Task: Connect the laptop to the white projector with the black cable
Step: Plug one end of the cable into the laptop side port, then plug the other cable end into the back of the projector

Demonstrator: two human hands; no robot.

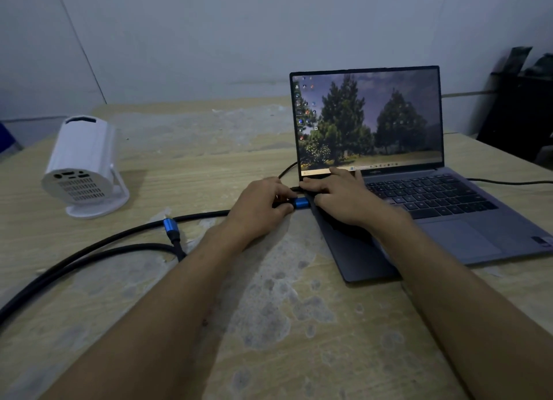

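An open grey laptop point(466, 220) stands at the right of the table, its screen lit with a tree picture. My left hand point(260, 208) pinches the blue plug point(300, 203) of the black cable point(98, 250) against the laptop's left edge. My right hand point(338, 199) lies flat on the laptop's left corner, fingers spread over the keyboard edge. The cable loops back across the table to the left, and its other blue plug point(171, 225) lies loose on the wood. The white projector point(82, 166) stands at the far left, its port side facing me, nothing plugged in.
A thin dark cord point(508, 181) leaves the laptop's right side, and another thin cord point(287, 169) curves behind its left hinge. Dark furniture point(520, 106) stands at the back right. The worn wooden table point(284, 310) runs up to a pale wall.
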